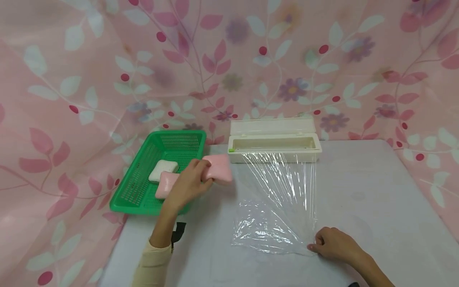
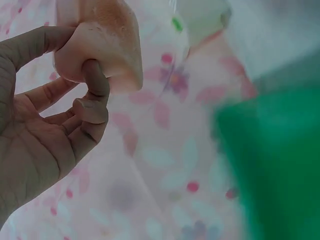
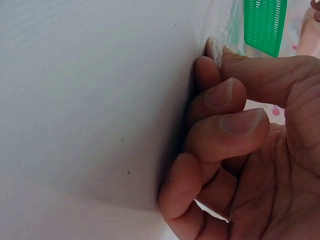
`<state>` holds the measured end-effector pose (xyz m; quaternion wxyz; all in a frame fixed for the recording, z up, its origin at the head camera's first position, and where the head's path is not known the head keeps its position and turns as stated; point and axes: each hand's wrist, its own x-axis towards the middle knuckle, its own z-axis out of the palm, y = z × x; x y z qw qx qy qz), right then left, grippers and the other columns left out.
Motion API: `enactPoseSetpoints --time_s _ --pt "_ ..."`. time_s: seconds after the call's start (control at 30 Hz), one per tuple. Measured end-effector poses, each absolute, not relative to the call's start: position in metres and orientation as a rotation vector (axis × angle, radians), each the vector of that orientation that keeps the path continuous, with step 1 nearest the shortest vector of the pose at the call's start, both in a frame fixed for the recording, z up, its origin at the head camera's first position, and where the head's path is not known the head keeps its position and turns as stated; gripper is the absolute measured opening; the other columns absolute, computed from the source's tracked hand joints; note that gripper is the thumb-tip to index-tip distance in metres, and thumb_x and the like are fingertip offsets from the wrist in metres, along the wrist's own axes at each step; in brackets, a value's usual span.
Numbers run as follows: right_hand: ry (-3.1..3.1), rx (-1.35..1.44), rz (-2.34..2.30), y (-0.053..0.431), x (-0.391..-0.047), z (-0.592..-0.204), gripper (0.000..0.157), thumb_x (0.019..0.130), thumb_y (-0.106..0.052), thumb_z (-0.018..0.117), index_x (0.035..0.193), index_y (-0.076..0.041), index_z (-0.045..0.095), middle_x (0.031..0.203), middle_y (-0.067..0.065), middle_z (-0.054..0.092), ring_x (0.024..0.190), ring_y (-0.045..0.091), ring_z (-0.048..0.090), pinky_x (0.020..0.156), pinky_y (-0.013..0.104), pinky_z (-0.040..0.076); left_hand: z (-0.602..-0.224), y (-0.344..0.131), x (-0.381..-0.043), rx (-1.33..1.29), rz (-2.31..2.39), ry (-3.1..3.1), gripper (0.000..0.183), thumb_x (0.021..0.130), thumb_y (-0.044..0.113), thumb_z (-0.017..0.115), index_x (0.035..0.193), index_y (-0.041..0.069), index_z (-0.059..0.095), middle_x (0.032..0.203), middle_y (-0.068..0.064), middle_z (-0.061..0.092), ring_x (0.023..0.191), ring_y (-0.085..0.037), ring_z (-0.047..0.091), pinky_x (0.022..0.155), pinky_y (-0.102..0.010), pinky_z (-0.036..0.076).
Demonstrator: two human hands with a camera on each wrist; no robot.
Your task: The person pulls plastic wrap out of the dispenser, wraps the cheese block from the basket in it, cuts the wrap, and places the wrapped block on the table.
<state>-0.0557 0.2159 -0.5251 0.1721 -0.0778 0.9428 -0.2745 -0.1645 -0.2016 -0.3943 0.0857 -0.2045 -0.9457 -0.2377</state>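
My left hand (image 1: 191, 179) pinches a pink bar of soap (image 1: 218, 169) between thumb and fingers, in the air just right of the green basket (image 1: 120, 199). In the left wrist view the soap (image 2: 107, 45) shows rounded edges. Another pink bar (image 1: 166, 184), partly hidden by my hand, and a white bar (image 1: 163, 170) lie in the basket. A clear sheet of plastic wrap (image 1: 272, 215) stretches over the table from a white dispenser box (image 1: 274, 156). My right hand (image 1: 337, 244) pinches its near right corner, and the wrap's gathered edge (image 3: 218, 50) shows between thumb and forefinger.
The dispenser's lid (image 1: 272, 126) stands raised at the back of the white table (image 1: 373, 191). Behind the table hangs a pink floral cloth (image 1: 251, 75). The basket sits at the table's left side.
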Motion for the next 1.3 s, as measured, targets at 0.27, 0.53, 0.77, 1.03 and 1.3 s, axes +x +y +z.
enactPoseSetpoints --time_s 0.27,0.53,0.77,1.03,1.3 --pt "2.685 -0.225 -0.775 0.216 -0.057 -0.526 0.041 0.079 -0.036 0.079 0.058 -0.017 0.049 0.055 -0.007 0.043 0.053 0.010 0.041 0.050 0.026 0.029 -0.435 -0.160 -0.162 -0.704 -0.814 -2.837 0.032 0.084 0.015 0.074 0.110 0.010 0.056 0.101 -0.005 0.051 0.075 -0.015 0.050 0.061 -0.027 0.046" --pt "2.674 -0.222 -0.788 0.217 -0.056 -0.525 0.042 0.079 -0.036 0.079 0.058 -0.017 0.049 0.055 -0.007 0.044 0.053 0.010 0.041 0.050 0.026 0.029 -0.457 -0.128 -0.154 -0.812 -0.915 -2.848 0.035 0.085 0.022 0.077 0.108 0.013 0.053 0.100 -0.002 0.048 0.076 -0.013 0.050 0.063 -0.023 0.046" --pt "2.679 -0.245 -0.795 0.218 -0.056 -0.528 0.043 0.079 -0.037 0.079 0.057 -0.018 0.048 0.053 -0.009 0.043 0.052 0.007 0.039 0.049 0.025 0.028 -0.474 -0.107 -0.146 -0.910 -0.925 -2.850 0.033 0.087 0.019 0.074 0.108 0.012 0.051 0.099 -0.002 0.046 0.072 -0.013 0.049 0.064 -0.023 0.044" --pt "2.679 -0.254 -0.803 0.219 -0.056 -0.527 0.042 0.078 -0.037 0.079 0.056 -0.018 0.049 0.053 -0.009 0.042 0.051 0.007 0.039 0.048 0.025 0.028 -0.492 -0.090 -0.137 -0.981 -0.842 -2.861 0.032 0.086 0.014 0.070 0.112 0.011 0.050 0.106 -0.005 0.047 0.070 -0.013 0.051 0.062 -0.021 0.042" --pt "2.672 -0.230 -0.803 0.219 -0.057 -0.528 0.042 0.078 -0.036 0.080 0.056 -0.017 0.049 0.053 -0.008 0.042 0.052 0.008 0.040 0.049 0.025 0.027 -0.508 -0.073 -0.133 -1.036 -0.747 -2.872 0.031 0.087 0.012 0.069 0.110 0.011 0.048 0.108 -0.007 0.048 0.067 -0.012 0.052 0.058 -0.019 0.042"
